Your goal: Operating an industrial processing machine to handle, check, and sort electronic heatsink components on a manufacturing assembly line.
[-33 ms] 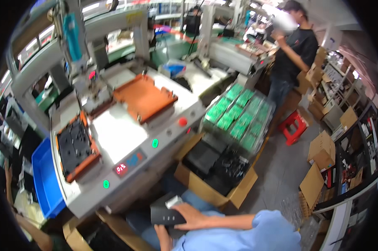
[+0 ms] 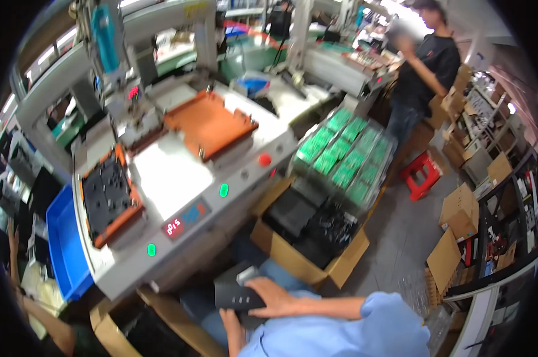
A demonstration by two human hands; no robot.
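Over my lap I hold a black plastic housing [image 2: 228, 296] with a few small square marks or holes along its near side. My right hand [image 2: 273, 297] is wrapped over its right end, fingers bent. From below, my left hand [image 2: 232, 326] grips the near edge; part of its fingers is hidden under the housing. A small pale patch [image 2: 247, 275] shows on the top by my right fingers; I cannot tell whether it is a label or a separate piece. Ahead, a bench machine carries an orange fixture [image 2: 212, 125] and another holding a black panel [image 2: 106, 193].
An open carton [image 2: 292, 253] of black parts stands right of my knees, with clear trays of green circuit boards [image 2: 340, 152] behind. Another carton [image 2: 117, 333] is at lower left, beside a blue bin [image 2: 66, 244]. A red stool [image 2: 420, 175] and a person [image 2: 426, 65] are farther right.
The whole view has shifted slightly, machine and cartons appearing a little higher and the carton of parts further right. My hands keep their hold on the housing.
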